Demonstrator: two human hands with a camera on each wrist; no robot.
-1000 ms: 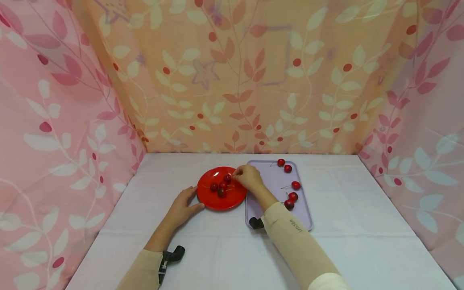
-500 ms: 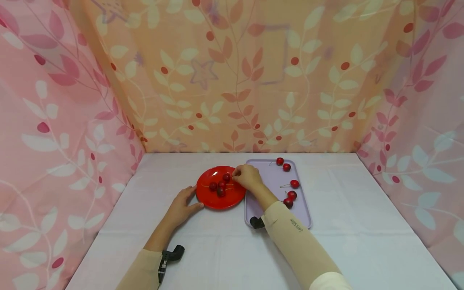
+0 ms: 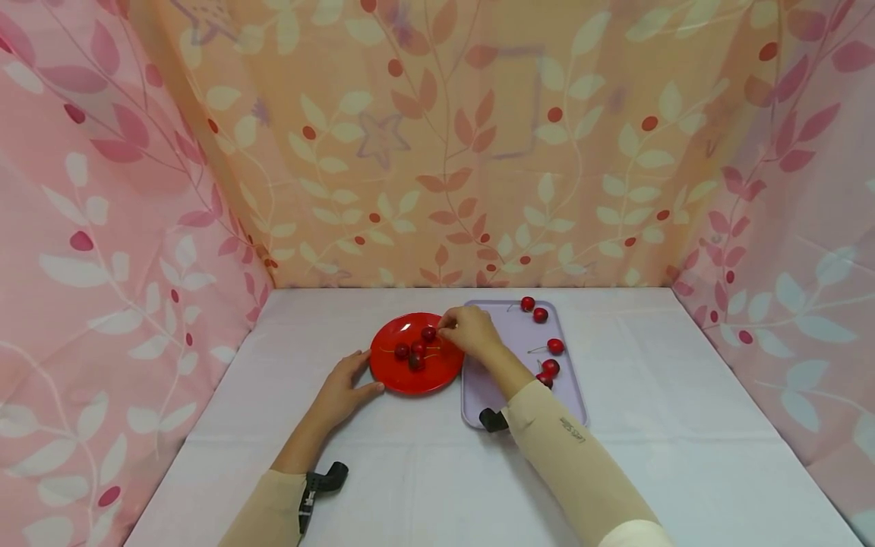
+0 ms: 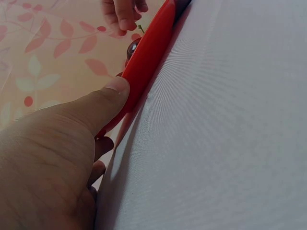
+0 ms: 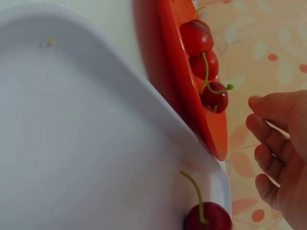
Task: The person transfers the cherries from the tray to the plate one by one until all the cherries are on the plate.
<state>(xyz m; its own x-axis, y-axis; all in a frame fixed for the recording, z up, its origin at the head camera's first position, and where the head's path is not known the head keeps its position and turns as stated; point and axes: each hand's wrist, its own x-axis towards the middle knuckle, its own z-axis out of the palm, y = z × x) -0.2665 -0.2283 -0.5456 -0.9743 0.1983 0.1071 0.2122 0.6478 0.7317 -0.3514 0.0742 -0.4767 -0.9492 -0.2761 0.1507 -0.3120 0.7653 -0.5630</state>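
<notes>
In the head view, a red plate (image 3: 417,384) lies at mid-table with several stemmed red cherries (image 3: 417,349) grouped on it. My left hand (image 3: 345,389) holds the plate's left rim; the left wrist view shows the thumb (image 4: 112,91) laid on the rim and the other fingers partly hidden beyond it. My right hand (image 3: 472,332) hovers at the plate's right side, close to the rightmost cherry (image 3: 428,333). From the right wrist, its fingers look loosely bent, with nothing visible between thumb and forefinger, apart from the cherry (image 5: 216,99) and its green stem.
A pale purple tray (image 3: 478,395) stands right against the plate's right side, under my right forearm. Several stemmed cherries (image 3: 555,346) lie along its right half. White cloth (image 3: 410,471) covers the table, and patterned curtains (image 3: 437,152) rise behind and at both sides.
My right hand and forearm have shifted slightly up and to the right, the sleeve now covering part of a tray cherry. My left hand stays on the plate.
</notes>
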